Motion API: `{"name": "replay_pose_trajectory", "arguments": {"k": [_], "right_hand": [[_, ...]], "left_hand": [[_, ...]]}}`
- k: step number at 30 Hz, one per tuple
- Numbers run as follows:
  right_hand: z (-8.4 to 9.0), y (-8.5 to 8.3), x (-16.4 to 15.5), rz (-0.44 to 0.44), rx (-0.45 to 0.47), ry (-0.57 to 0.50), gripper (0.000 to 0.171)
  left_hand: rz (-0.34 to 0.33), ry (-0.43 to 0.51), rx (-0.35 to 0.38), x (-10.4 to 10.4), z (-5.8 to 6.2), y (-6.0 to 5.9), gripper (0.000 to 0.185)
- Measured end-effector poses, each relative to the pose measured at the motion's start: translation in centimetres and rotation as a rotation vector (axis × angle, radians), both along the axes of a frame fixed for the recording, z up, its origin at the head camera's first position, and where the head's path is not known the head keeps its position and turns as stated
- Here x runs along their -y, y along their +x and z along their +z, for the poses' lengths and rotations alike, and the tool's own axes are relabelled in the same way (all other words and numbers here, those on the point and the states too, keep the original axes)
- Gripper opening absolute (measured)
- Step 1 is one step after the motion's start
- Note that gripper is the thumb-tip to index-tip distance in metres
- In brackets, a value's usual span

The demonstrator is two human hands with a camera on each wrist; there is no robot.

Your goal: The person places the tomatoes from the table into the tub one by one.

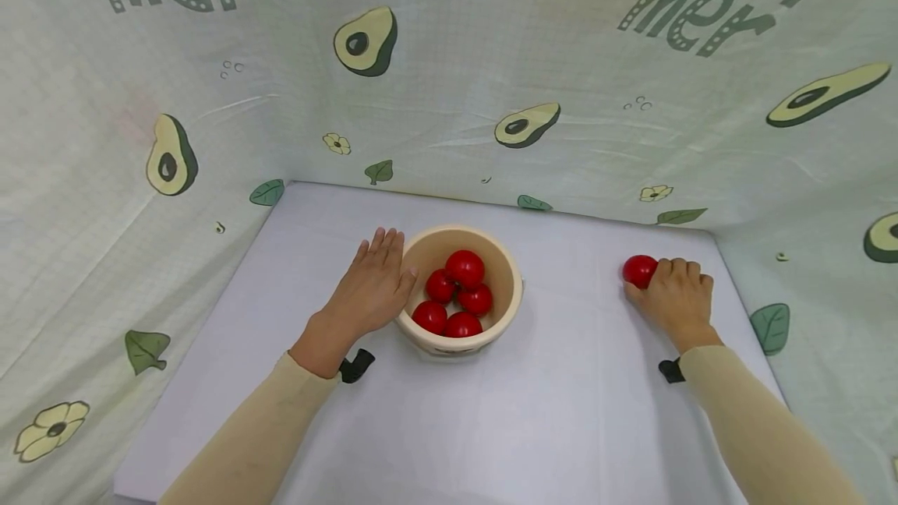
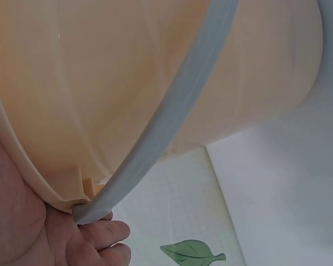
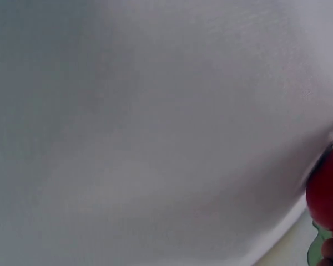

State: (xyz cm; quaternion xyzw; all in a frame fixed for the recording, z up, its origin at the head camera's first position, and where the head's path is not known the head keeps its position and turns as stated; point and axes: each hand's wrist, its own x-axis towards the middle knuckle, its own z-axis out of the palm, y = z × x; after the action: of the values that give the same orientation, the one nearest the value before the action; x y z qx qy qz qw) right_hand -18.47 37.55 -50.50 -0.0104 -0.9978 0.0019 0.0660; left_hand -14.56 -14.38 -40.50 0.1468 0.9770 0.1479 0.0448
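A cream bucket (image 1: 510, 318) stands at the middle of the table with several shiny red tomatoes (image 1: 465, 269) inside it. My left hand (image 1: 372, 283) lies against the bucket's left side, fingers straight and thumb at the rim. In the left wrist view, the palm meets the rim of the bucket (image 2: 127, 83) beside the end of its grey handle (image 2: 166, 122). Over at the right of the table, my right hand (image 1: 675, 298) grips another red tomato (image 1: 639, 270), fingers and thumb around its near right side. Only part of this tomato (image 3: 328, 191) shows at the right wrist view's edge.
A white tabletop (image 1: 561, 411) lies under the bucket, with a stretch of it between the bucket and my right hand. Pale cloth (image 1: 449, 61) printed with avocados and leaves rises behind the table and along both sides.
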Motion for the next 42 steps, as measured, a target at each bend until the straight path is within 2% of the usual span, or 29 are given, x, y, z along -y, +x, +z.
{"name": "replay_pose_trajectory", "arguments": {"k": [10, 22, 25, 33, 37, 42], "right_hand": [[-0.1, -0.2, 0.3, -0.020, -0.037, -0.018, 0.070], [1.5, -0.3, 2.2, 0.080, -0.107, 0.021, 0.067], [1.9, -0.4, 3.1, 0.117, -0.157, 0.044, 0.066], [3.0, -0.7, 6.3, 0.251, -0.363, 0.051, 0.062], [4.4, -0.7, 8.7, 0.308, -0.430, 0.030, 0.062], [7.0, -0.6, 12.1, 0.374, -0.489, -0.024, 0.065]], "left_hand": [[-0.006, 0.000, 0.007, -0.1, 0.0, -0.1, 0.073], [-0.006, 0.005, -0.006, -0.1, 0.1, -0.2, 0.073], [-0.006, 0.003, -0.002, -0.1, 0.1, -0.3, 0.073], [-0.007, -0.015, -0.002, -0.1, 0.2, -0.2, 0.074], [-0.008, -0.032, -0.006, -0.1, 0.3, -0.1, 0.074], [-0.004, -0.057, -0.020, -0.1, 0.4, 0.0, 0.074]]}}
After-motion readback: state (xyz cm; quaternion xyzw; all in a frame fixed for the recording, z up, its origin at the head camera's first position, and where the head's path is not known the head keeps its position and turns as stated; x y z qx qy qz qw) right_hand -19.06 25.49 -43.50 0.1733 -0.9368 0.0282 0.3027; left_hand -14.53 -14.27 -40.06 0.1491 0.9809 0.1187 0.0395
